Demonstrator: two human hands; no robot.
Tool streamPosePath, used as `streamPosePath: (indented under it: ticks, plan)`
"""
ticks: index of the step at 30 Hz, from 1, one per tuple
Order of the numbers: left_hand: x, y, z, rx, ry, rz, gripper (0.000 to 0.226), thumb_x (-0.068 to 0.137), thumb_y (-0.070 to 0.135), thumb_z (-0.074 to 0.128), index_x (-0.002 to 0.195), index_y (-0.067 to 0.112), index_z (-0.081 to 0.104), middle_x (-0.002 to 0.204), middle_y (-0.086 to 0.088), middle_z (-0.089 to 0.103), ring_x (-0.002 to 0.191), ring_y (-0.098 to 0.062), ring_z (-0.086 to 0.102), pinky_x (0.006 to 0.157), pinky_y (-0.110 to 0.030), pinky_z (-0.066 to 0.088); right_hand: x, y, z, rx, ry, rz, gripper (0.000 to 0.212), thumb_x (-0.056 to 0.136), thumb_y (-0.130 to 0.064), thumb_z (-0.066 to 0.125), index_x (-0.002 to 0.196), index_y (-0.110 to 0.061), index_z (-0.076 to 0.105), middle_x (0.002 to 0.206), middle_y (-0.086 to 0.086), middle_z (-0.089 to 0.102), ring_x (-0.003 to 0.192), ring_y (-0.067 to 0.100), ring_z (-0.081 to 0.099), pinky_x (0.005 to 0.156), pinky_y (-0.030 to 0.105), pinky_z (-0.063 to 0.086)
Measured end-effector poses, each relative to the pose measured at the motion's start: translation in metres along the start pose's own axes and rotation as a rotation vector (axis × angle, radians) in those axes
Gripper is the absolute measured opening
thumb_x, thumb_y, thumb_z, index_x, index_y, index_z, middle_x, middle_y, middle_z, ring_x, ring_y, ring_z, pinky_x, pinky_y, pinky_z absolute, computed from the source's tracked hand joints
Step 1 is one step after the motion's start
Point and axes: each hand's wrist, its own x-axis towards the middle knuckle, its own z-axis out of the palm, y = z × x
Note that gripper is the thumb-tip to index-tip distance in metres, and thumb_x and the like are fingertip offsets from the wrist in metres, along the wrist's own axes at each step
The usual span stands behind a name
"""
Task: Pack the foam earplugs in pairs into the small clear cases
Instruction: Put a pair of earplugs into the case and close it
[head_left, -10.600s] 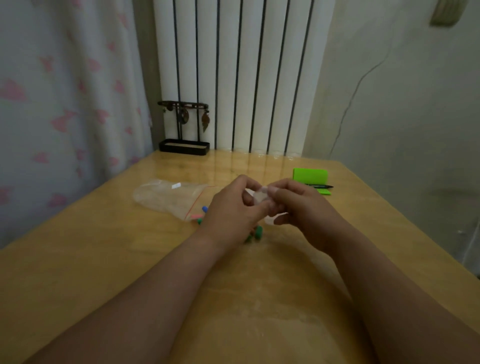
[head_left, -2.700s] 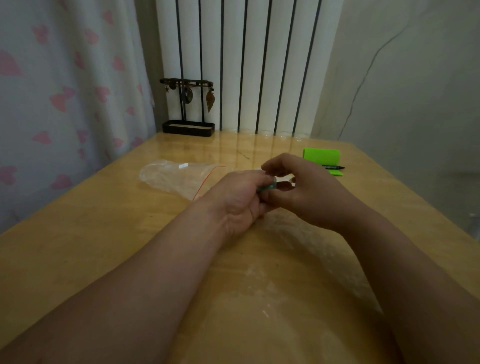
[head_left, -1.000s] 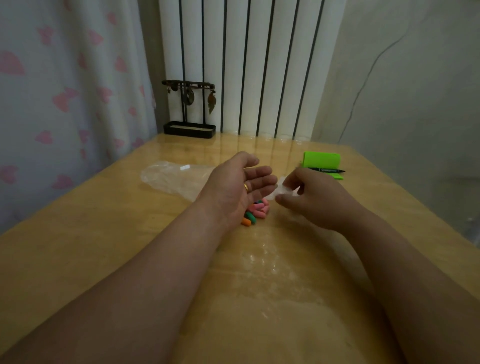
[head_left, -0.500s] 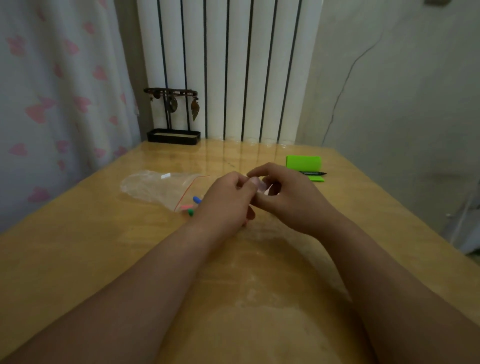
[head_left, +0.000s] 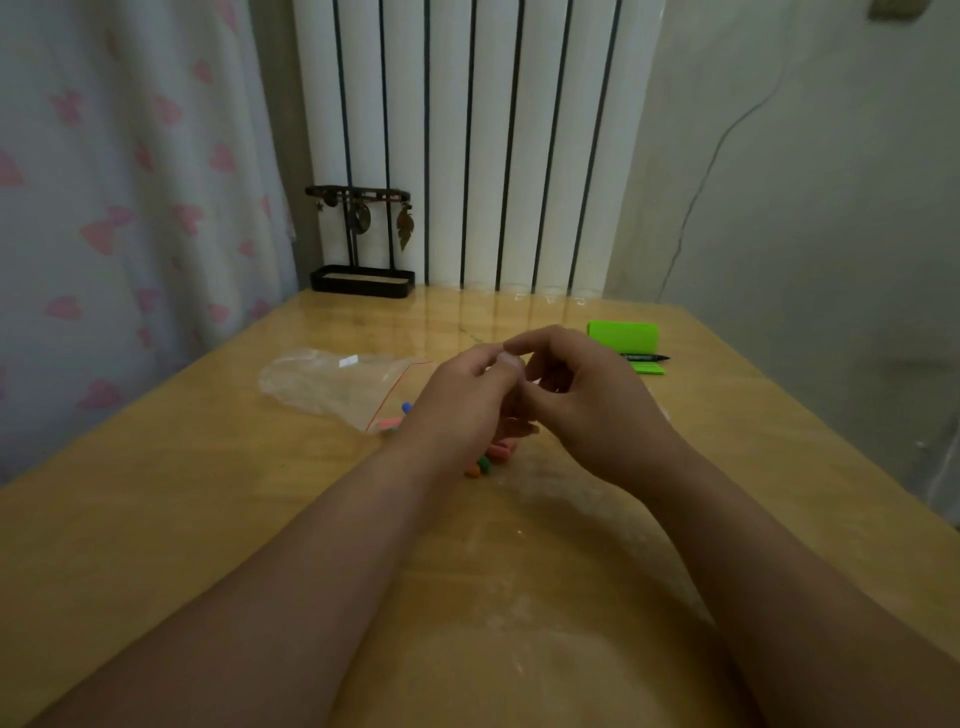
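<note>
Head view: left hand (head_left: 467, 410) and right hand (head_left: 592, 400) meet above the table (head_left: 156, 519), curled and tip to tip. I cannot tell whether they pinch a clear case. Loose earplugs (head_left: 491, 457) lie under the left hand, beside a clear bag (head_left: 332, 384). To my eye it wants light, steady fingertip pressure and one pair at a time. The glossy wooden top also carries a green block (head_left: 623, 336), a marker (head_left: 644, 357) and an earring stand (head_left: 363, 244), with a radiator (head_left: 478, 140) and a curtain (head_left: 130, 208) behind.

Left hand (head_left: 467, 410), right hand (head_left: 597, 405) and forearms (head_left: 311, 561) appear bare in dim light.
</note>
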Motion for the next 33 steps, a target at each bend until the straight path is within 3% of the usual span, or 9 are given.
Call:
streamPosePath:
  ticks: [5, 9, 12, 15, 18, 22, 25, 33]
  plan:
    - [0.001, 0.0, 0.0, -0.047, 0.046, -0.033, 0.027, 0.112, 0.039, 0.055, 0.136, 0.026, 0.056, 0.114, -0.003, 0.077, 0.089, -0.01, 0.081, 0.081, -0.032, 0.068, -0.001, -0.001, 0.0, -0.048, -0.043, 0.012, 0.042, 0.096, -0.03, 0.073, 0.136, -0.036, 0.063, 0.103, -0.015, 0.064, 0.087, 0.001, 0.062, 0.073, 0.017, 0.051]
    - [0.0, 0.003, -0.002, -0.099, 0.018, -0.034, 0.026, 0.11, 0.035, 0.062, 0.133, 0.024, 0.06, 0.114, -0.006, 0.079, 0.092, -0.013, 0.082, 0.092, -0.044, 0.067, -0.002, -0.001, -0.002, -0.039, -0.008, 0.009, 0.032, 0.098, -0.035, 0.072, 0.129, -0.035, 0.065, 0.101, -0.014, 0.065, 0.086, 0.003, 0.062, 0.071, 0.021, 0.052]
    - [-0.001, 0.003, -0.004, -0.087, 0.016, -0.013, 0.026, 0.109, 0.034, 0.065, 0.135, 0.028, 0.061, 0.118, -0.002, 0.076, 0.094, -0.012, 0.082, 0.088, -0.04, 0.068, -0.001, -0.001, -0.005, -0.008, -0.063, 0.047, 0.033, 0.098, -0.032, 0.072, 0.13, -0.035, 0.064, 0.104, -0.015, 0.067, 0.089, 0.002, 0.065, 0.072, 0.02, 0.052]
    - [-0.002, 0.003, -0.007, -0.048, 0.034, 0.001, 0.03, 0.108, 0.037, 0.067, 0.137, 0.031, 0.061, 0.116, 0.0, 0.078, 0.096, -0.014, 0.081, 0.081, -0.035, 0.069, 0.003, 0.0, -0.007, 0.249, -0.133, 0.211, 0.033, 0.101, -0.022, 0.065, 0.132, -0.035, 0.065, 0.108, -0.011, 0.075, 0.098, 0.003, 0.071, 0.088, 0.035, 0.061]
    - [-0.003, 0.004, -0.007, 0.016, 0.03, 0.018, 0.027, 0.105, 0.036, 0.071, 0.129, 0.03, 0.062, 0.108, -0.002, 0.079, 0.096, -0.019, 0.081, 0.08, -0.042, 0.069, 0.005, 0.001, -0.009, 0.407, -0.105, 0.33, 0.022, 0.101, -0.028, 0.067, 0.122, -0.031, 0.071, 0.107, -0.004, 0.078, 0.103, 0.011, 0.074, 0.097, 0.046, 0.059]
    - [-0.006, 0.006, -0.007, 0.013, -0.026, -0.004, 0.026, 0.101, 0.028, 0.077, 0.125, 0.028, 0.065, 0.115, -0.006, 0.076, 0.096, -0.022, 0.081, 0.086, -0.053, 0.067, 0.006, 0.005, -0.01, 0.469, -0.099, 0.386, 0.016, 0.098, -0.029, 0.073, 0.114, -0.023, 0.073, 0.104, 0.0, 0.078, 0.1, 0.017, 0.075, 0.09, 0.041, 0.058]
    - [-0.006, 0.007, -0.007, 0.007, -0.047, -0.019, 0.024, 0.101, 0.029, 0.077, 0.123, 0.027, 0.067, 0.115, -0.007, 0.076, 0.094, -0.019, 0.082, 0.09, -0.055, 0.065, 0.007, 0.007, -0.011, 0.478, -0.093, 0.397, 0.015, 0.098, -0.028, 0.073, 0.11, -0.019, 0.073, 0.105, 0.004, 0.078, 0.102, 0.023, 0.073, 0.086, 0.04, 0.056]
    - [-0.006, 0.006, -0.006, 0.007, -0.069, -0.027, 0.022, 0.102, 0.031, 0.075, 0.123, 0.03, 0.071, 0.104, -0.004, 0.081, 0.094, -0.019, 0.082, 0.099, -0.058, 0.062, 0.007, 0.007, -0.014, 0.474, -0.123, 0.441, 0.02, 0.097, -0.032, 0.074, 0.108, -0.016, 0.072, 0.099, 0.002, 0.078, 0.097, 0.019, 0.073, 0.081, 0.037, 0.054]
